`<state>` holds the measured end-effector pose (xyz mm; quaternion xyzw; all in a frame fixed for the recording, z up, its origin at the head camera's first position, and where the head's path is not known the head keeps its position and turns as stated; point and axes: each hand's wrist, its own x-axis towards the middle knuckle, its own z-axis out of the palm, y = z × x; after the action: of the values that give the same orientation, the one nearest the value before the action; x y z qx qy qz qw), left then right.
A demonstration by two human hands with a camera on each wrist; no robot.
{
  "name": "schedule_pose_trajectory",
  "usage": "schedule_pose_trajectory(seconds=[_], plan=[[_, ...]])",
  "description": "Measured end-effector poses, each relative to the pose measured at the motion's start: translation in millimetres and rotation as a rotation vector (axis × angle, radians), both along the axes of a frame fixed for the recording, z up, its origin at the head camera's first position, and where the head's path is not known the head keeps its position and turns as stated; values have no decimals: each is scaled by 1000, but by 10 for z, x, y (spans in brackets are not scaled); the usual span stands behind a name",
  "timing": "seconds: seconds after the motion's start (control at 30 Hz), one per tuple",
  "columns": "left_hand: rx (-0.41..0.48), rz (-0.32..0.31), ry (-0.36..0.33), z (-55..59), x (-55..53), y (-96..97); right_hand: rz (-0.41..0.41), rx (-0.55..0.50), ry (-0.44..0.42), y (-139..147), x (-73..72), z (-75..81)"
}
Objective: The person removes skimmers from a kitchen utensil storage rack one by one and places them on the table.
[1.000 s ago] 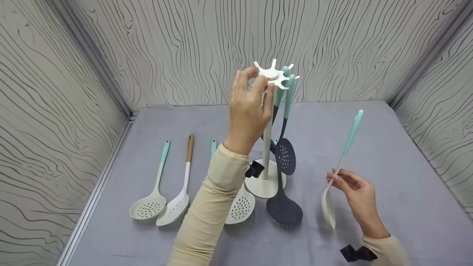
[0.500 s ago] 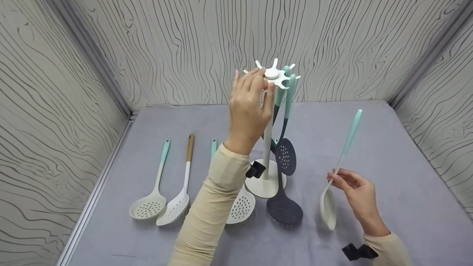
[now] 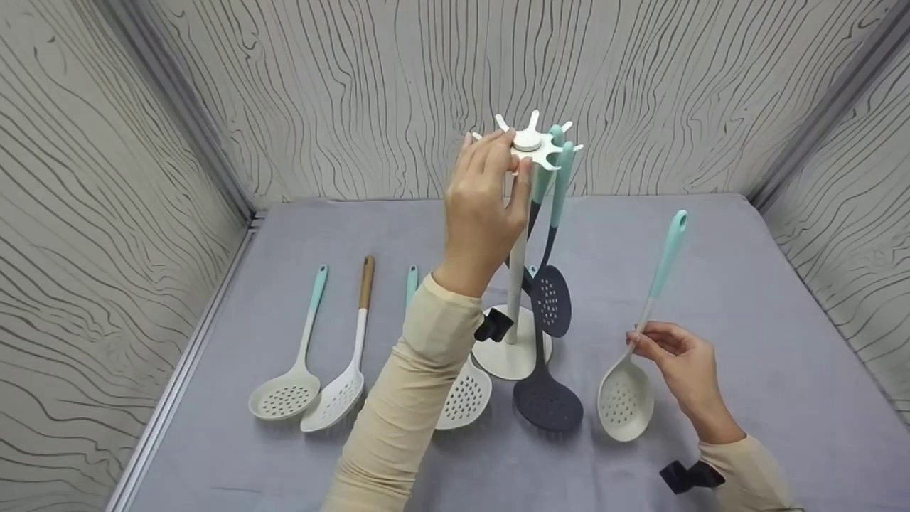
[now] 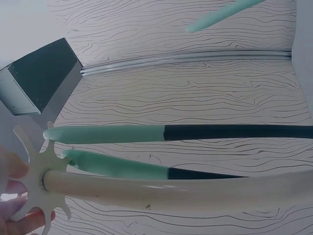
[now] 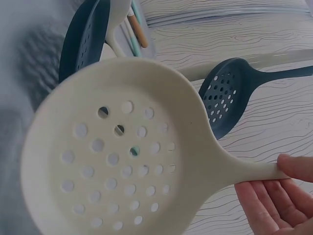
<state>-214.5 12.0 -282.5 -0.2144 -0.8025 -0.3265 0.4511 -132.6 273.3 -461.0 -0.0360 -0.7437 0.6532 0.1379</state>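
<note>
My left hand pinches the edge of the star-shaped top of a white utensil rack; in the left wrist view, fingertips lie against its arms, beside the pole. Two dark utensils with mint handles hang from that top; one ends in a slotted skimmer head. On the right, my right hand pinches the neck of a cream skimmer with a mint handle, held handle up. Its perforated bowl fills much of the right wrist view.
On the grey cloth lie a cream skimmer, a white slotted turner with a wooden handle, another pale skimmer partly behind my left sleeve, and a dark skimmer before the rack's round base. Patterned panels enclose the table.
The cream skimmer in my right hand has turned from edge-on until its bowl faces the head camera, its handle tip shifting slightly left. My left hand stays at the rack's top, fingers drawn closer together.
</note>
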Motion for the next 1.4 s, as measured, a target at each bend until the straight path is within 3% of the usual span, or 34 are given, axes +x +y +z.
schedule_pose_trajectory(seconds=[0.23, 0.53, 1.03, 1.4], plan=[[35, -30, -12, -6, -8, 21, -21, 57, -49, 26, -51, -41], [-3, 7, 20, -3, -29, 20, -14, 121, -125, 33, -130, -90], [-1, 55, -13, -32, -17, 49, 21, 247, -224, 51, -225, -151], [18, 70, 12, -50, -39, 70, 38, 265, -268, 77, -288, -195]])
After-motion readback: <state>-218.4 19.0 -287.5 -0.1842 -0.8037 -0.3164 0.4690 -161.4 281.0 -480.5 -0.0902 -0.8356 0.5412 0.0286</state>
